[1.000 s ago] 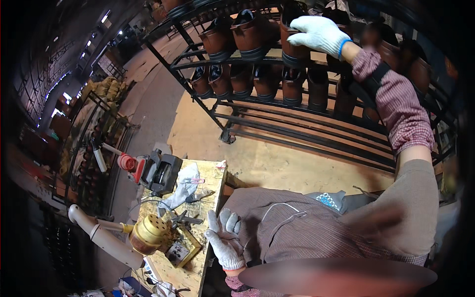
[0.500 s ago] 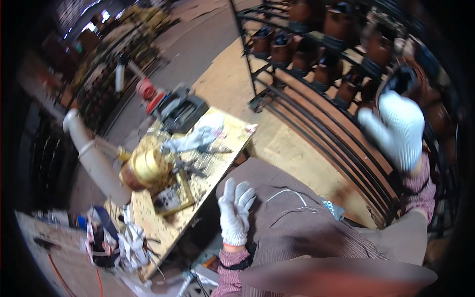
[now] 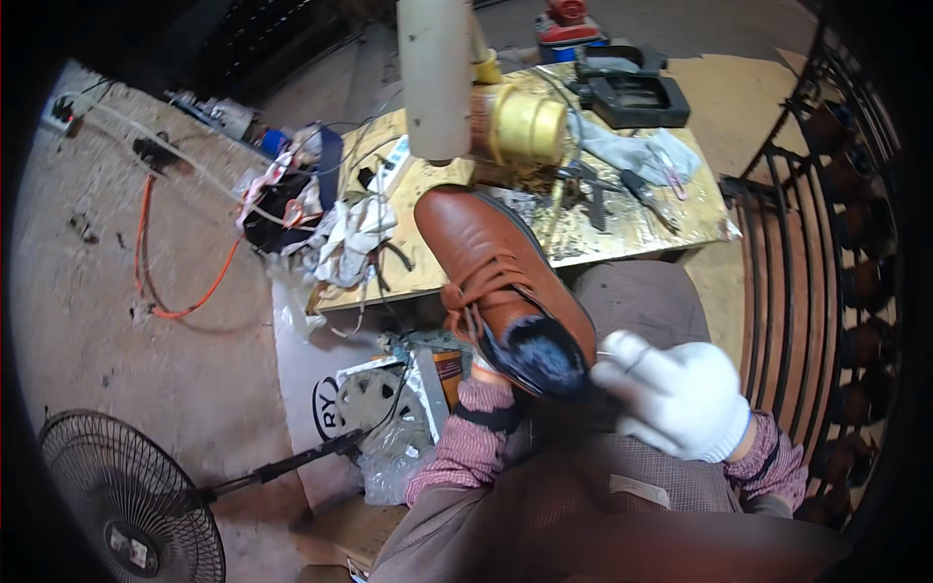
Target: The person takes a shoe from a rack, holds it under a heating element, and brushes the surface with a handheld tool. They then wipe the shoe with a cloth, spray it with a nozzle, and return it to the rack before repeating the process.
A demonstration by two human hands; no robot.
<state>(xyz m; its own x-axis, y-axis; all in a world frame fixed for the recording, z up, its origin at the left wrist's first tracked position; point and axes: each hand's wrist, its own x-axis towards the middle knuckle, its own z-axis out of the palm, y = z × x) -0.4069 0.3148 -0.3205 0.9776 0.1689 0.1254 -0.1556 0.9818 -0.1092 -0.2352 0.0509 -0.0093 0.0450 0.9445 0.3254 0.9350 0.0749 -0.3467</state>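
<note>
A brown leather lace-up shoe (image 3: 491,248) is held up before me, toe pointing away and to the left. Dark, fuzzy lining shows in its opening. My left hand (image 3: 483,369) holds the shoe from below; the shoe hides nearly all of it except a bit of glove at the wrist. Beside the heel is my right hand (image 3: 680,394) in a white knit glove. Its fingertips are smeared by motion, and whether they touch the shoe cannot be made out. Beyond the toe, a yellow cylindrical machine part (image 3: 525,123) stands next to a pale pipe (image 3: 434,87).
Pliers (image 3: 595,194), a grey glove (image 3: 622,151) and a black tray (image 3: 637,102) lie on the worktable (image 3: 680,223). Rags (image 3: 355,233) hang at its left end. A black fan (image 3: 131,500) stands lower left. At right is a metal rack (image 3: 792,291) with several shoes.
My view has swung left, toward the table. The right hand has come from the rack to my front. A brown shoe is now in the left hand, which was open and without anything in it.
</note>
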